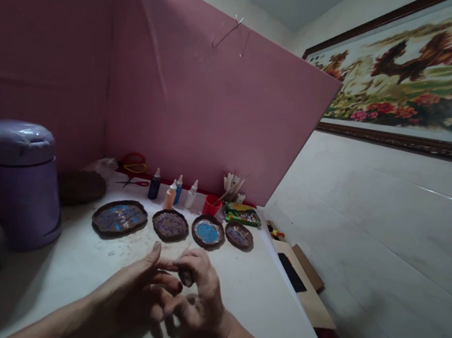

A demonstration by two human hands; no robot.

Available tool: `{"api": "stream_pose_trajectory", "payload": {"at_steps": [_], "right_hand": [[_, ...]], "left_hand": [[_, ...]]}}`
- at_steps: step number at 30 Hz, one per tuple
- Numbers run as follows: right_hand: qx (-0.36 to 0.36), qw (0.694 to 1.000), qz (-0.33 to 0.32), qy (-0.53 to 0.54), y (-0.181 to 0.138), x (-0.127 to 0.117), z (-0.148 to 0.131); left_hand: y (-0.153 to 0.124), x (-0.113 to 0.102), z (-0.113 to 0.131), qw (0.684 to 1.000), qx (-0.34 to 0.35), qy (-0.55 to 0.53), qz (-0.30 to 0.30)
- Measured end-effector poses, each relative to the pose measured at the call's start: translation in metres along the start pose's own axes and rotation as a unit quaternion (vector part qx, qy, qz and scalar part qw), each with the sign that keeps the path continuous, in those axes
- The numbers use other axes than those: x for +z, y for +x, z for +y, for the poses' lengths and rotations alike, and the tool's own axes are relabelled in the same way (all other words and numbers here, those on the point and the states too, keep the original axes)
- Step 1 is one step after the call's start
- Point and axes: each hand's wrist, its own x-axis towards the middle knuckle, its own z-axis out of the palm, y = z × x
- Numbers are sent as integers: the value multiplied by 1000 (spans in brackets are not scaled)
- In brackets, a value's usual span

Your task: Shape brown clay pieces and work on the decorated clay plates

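My left hand (144, 286) is held above the white table, thumb up and fingers apart, with nothing seen in its palm. Against it, my right hand (203, 296) has its fingers curled round the tip of the left forefinger. The fingertips look dark and smudged. Just beyond my hands stands a row of shallow brown dishes, painted inside: a large one with blue and purple patches (121, 219), a purple-speckled one (171, 226), one with a bright blue middle and whitish edge (208, 232), and a small purplish one (239, 235).
Behind the dishes stand a dark bottle (155, 185), a peach bottle (170, 196), a blue bottle (178, 190), a white bottle (191, 195), a red cup (211, 206) with a brush, and a green packet (243, 214). Scissors (136, 182) lie behind left. A purple bin (25, 192) stands left.
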Motion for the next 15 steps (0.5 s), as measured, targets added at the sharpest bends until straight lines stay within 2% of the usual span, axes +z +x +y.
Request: {"api": "stream_pose_trajectory", "payload": {"at_steps": [3,5,7,10,13,15], "right_hand": [[-104,987,-121,-32,5,0,-4],[-148,973,-166,-56,7,-2,-7],[-159,972,-156,-79,8,-5,-9],[-136,977,-128,-101,7,-9,-9],[-134,981,-99,-98,6,-10,-8],[-141,983,-77,-92,6,-9,-8]], "left_hand": [[-6,10,3,993,-51,-102,-44],[-8,12,6,984,-64,-168,-11],[-7,9,7,988,-53,-144,28],[-4,2,8,995,1,-40,91],[-3,2,9,986,36,64,148],[-4,5,11,976,43,133,165]]}}
